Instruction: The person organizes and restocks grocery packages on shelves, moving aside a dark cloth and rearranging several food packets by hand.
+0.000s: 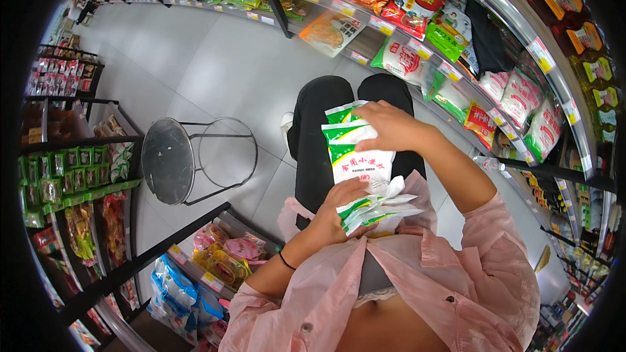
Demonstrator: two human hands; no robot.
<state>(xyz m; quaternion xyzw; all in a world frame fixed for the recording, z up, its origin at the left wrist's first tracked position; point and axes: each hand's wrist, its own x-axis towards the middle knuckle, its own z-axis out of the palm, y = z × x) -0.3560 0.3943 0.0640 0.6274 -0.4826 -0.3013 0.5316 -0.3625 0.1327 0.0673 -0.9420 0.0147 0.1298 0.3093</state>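
My left hand (330, 212), with a dark band at its wrist, holds a bunch of white-and-green plastic packets (379, 208) upright near my waist, their edges fanned out. More white-and-green packets (359, 161) with red writing lie overlapped on my thighs, beyond that hand. Over their upper right part rests my right hand (386, 127), its thumb and fingers spread across the packets' faces. Whether it grips any of them is hidden. The lower ends of the packets on my lap are covered by the left hand and its bunch.
A round black stool (168, 161) with a metal frame lies tipped on its side on the tiled floor (215, 58). Shelves with price tags (420, 50) and bagged goods curve along the top and right. A low shelf (195, 266) with packaged food stands at lower left, near my left elbow.
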